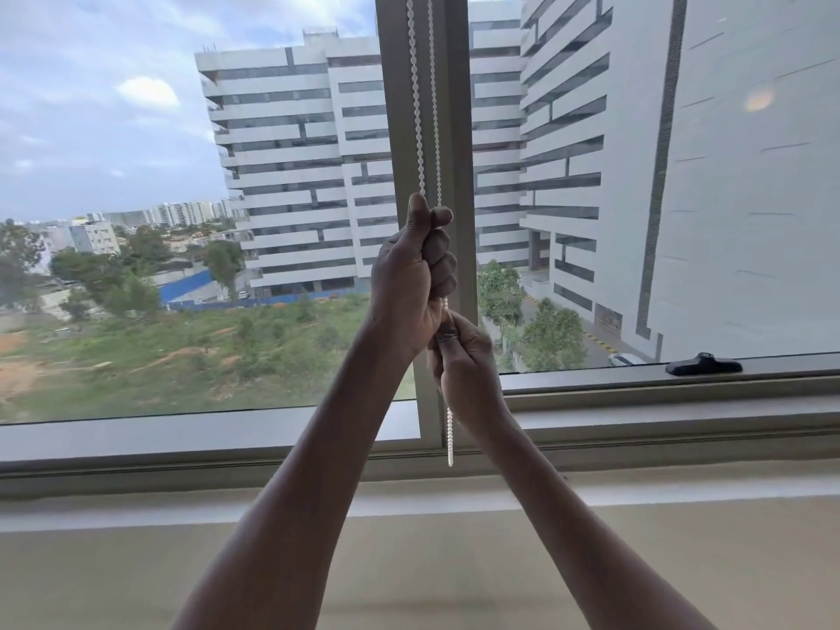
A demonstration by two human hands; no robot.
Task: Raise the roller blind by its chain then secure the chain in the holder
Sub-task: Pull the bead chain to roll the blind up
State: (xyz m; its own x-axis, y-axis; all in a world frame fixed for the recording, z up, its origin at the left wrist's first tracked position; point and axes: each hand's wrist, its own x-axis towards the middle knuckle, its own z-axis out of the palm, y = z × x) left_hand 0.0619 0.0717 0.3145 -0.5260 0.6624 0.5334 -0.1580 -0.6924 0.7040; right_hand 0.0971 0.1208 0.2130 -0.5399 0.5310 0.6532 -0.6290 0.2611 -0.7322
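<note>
A white beaded chain (420,106) hangs in two strands down the grey window mullion (454,129). My left hand (411,279) is fisted around the chain at mid-height, thumb up. Just below it, my right hand (466,361) grips the chain too, and the chain's lower loop (450,438) dangles beneath it to the sill. The roller blind itself is out of view above the frame; the glass is uncovered. I see no chain holder.
A black window handle (703,363) lies on the lower frame (682,379) at the right. The beige sill (182,561) runs across the bottom. Buildings and greenery show through the glass.
</note>
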